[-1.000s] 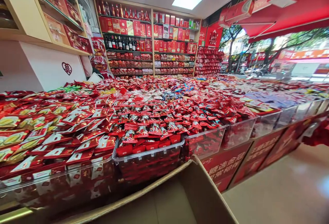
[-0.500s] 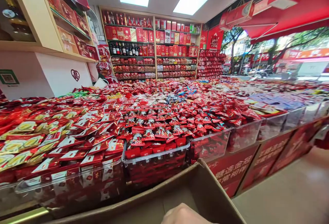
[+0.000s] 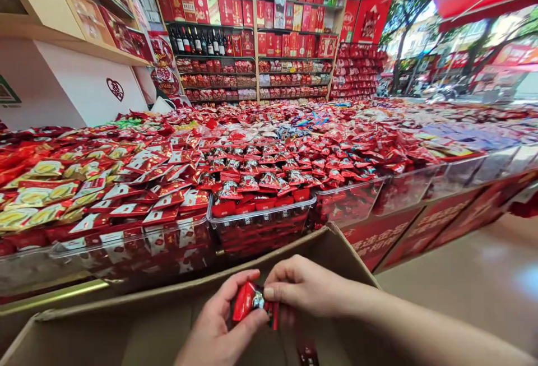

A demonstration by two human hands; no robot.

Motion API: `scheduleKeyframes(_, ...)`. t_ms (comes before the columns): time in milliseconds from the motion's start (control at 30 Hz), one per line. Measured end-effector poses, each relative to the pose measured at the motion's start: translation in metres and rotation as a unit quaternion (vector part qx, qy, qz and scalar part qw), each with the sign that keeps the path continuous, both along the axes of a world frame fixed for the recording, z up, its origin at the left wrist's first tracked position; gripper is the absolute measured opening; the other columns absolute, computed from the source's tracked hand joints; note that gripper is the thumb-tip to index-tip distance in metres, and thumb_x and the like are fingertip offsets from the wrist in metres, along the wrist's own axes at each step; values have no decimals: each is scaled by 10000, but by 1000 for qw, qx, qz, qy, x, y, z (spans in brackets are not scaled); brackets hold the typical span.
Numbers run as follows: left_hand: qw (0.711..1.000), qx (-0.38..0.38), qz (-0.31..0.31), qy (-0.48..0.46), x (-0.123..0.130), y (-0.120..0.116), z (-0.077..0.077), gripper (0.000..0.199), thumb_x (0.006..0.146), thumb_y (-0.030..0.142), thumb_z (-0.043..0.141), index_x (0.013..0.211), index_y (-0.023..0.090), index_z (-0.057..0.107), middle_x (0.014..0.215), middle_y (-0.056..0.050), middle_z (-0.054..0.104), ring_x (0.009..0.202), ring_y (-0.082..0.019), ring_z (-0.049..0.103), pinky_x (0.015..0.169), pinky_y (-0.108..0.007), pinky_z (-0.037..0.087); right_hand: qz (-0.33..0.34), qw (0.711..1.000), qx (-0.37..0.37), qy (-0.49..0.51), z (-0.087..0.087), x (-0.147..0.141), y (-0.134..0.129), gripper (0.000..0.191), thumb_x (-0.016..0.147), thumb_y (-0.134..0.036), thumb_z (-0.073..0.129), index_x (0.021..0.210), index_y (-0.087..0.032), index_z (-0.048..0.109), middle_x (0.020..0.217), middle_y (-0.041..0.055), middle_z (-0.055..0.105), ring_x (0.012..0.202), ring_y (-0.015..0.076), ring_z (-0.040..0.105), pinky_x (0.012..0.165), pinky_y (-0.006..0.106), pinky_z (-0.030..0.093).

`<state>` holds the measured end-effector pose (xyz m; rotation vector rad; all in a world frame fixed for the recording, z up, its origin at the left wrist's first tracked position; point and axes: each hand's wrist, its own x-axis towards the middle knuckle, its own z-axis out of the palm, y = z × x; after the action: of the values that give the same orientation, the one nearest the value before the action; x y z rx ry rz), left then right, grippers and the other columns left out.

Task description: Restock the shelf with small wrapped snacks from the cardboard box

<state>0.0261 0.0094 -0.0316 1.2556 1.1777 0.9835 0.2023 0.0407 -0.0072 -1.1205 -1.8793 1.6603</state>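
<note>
My left hand (image 3: 222,318) is wrapped around a small, shiny red candy packet (image 3: 244,301), with its thumb along the near side. From the right, my right hand (image 3: 300,285) reaches in, thumb and forefinger pinching the packet's edge. A second red wrapper seems to lie behind the first, but my fingers partly cover it. Both hands are over an open cardboard box (image 3: 143,321). Low inside the box, a dark red packet (image 3: 308,355) shows below my right hand. Just beyond the box's far wall, a clear plastic bin (image 3: 264,209) holds many similar red packets.
More bins of red and white packets (image 3: 155,212) spread left, right and back. Red printed panels (image 3: 378,242) front the bins on the right, beside the pale floor (image 3: 458,276). Shelves of bottles and red boxes (image 3: 227,10) line the back wall.
The view has tilted down, showing more of the box. Earlier only one hand's knuckles showed at the bottom edge; now both hands are in view, together on a red candy packet.
</note>
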Motion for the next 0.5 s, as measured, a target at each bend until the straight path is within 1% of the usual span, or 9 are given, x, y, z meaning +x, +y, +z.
scheduleKeyframes(33, 1000, 2, 16, -9, -1, 2, 5, 463, 629, 397, 714, 1047, 226, 613, 968, -5, 689, 916, -173, 601, 814, -233, 467, -4, 996, -53, 67, 0, 0, 1, 315, 733, -431, 601, 788, -121, 600, 623, 8, 598, 513, 84, 522, 535, 213, 423)
scheduleKeyframes(67, 1000, -1, 26, -17, -3, 3, 10, 483, 633, 417, 707, 1066, 224, 614, 976, -9, 695, 928, -178, 604, 823, -233, 467, -11, 989, -88, 115, 1, 0, 2, 366, 682, -458, 650, 794, -114, 593, 616, 4, 598, 505, 78, 525, 544, 217, 435)
scheduleKeyframes(100, 999, -9, 29, -26, -4, 4, 14, 503, 634, 434, 702, 1079, 218, 613, 957, -14, 703, 918, -184, 612, 817, -242, 475, -21, 983, -106, 148, 1, -1, 2, 404, 634, -462, 693, 795, -107, 588, 611, 2, 600, 502, 75, 530, 549, 218, 441)
scheduleKeyframes(167, 997, -31, 38, -60, -3, 4, 22, 539, 636, 435, 702, 1112, 206, 596, 907, -25, 716, 862, -194, 631, 768, -270, 502, -49, 975, -111, 187, 3, -1, 2, 419, 590, -441, 735, 777, -99, 580, 596, 2, 605, 495, 73, 540, 535, 210, 437)
scheduleKeyframes(300, 983, -64, 87, -149, 2, -2, 36, 606, 632, 376, 724, 1178, 192, 536, 866, -41, 728, 749, -189, 649, 651, -280, 524, -69, 965, -100, 231, 7, -2, -1, 385, 587, -409, 748, 731, -101, 568, 596, 10, 618, 485, 69, 543, 515, 200, 428)
scheduleKeyframes(367, 979, -68, 101, -166, 4, -4, 41, 663, 620, 380, 731, 1211, 192, 495, 811, -34, 735, 697, -187, 653, 624, -288, 525, -71, 964, -95, 240, 6, -3, -3, 384, 599, -418, 741, 737, -103, 569, 605, 12, 617, 483, 65, 534, 517, 200, 425)
scheduleKeyframes(433, 980, -63, 108, -156, 3, -4, 43, 707, 608, 393, 737, 1228, 192, 462, 770, -27, 739, 680, -196, 659, 619, -296, 530, -75, 967, -80, 229, 5, -4, -6, 388, 631, -442, 713, 758, -107, 565, 607, 11, 605, 483, 67, 522, 520, 208, 428)
scheduleKeyframes(467, 982, -60, 106, -146, 2, -3, 42, 726, 599, 399, 741, 1231, 193, 449, 762, -28, 741, 682, -203, 662, 616, -296, 532, -84, 972, -47, 213, 4, -4, -7, 376, 665, -448, 687, 774, -111, 563, 623, 15, 601, 500, 72, 524, 530, 215, 434)
scheduleKeyframes(500, 984, -58, 102, -135, 0, -1, 41, 747, 588, 401, 748, 1232, 191, 435, 757, -32, 742, 687, -209, 664, 601, -291, 533, -89, 978, 14, 189, 4, -3, -8, 361, 696, -446, 663, 803, -116, 563, 672, 29, 608, 548, 84, 539, 553, 222, 444)
